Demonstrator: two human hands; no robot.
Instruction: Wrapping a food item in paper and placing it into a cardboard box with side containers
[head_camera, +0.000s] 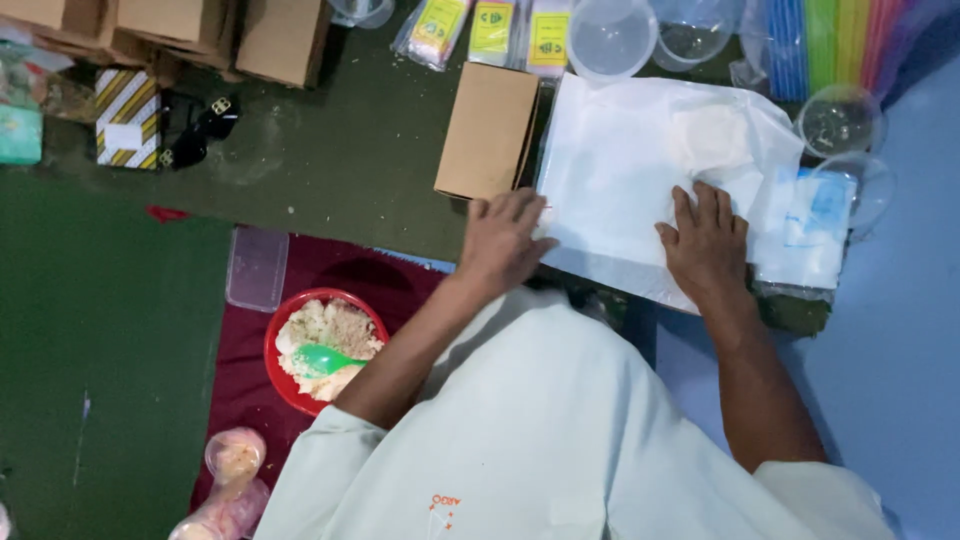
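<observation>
I keep my left hand (503, 238) and right hand (708, 243) released, palms flat, on the white translucent plastic bag (640, 170) just beside the plain brown cardboard box (488, 130), pressing evenly outward to flatten it.

Under my hands I see a white plastic bag (640, 170), thin, crinkled and faintly glossy. The box (488, 130) beside it is matt brown cardboard. The bowl (285, 385) is smooth red plastic, its scoop (325, 360) glossy green plastic. The cups (612, 38) are clear plastic.
</observation>
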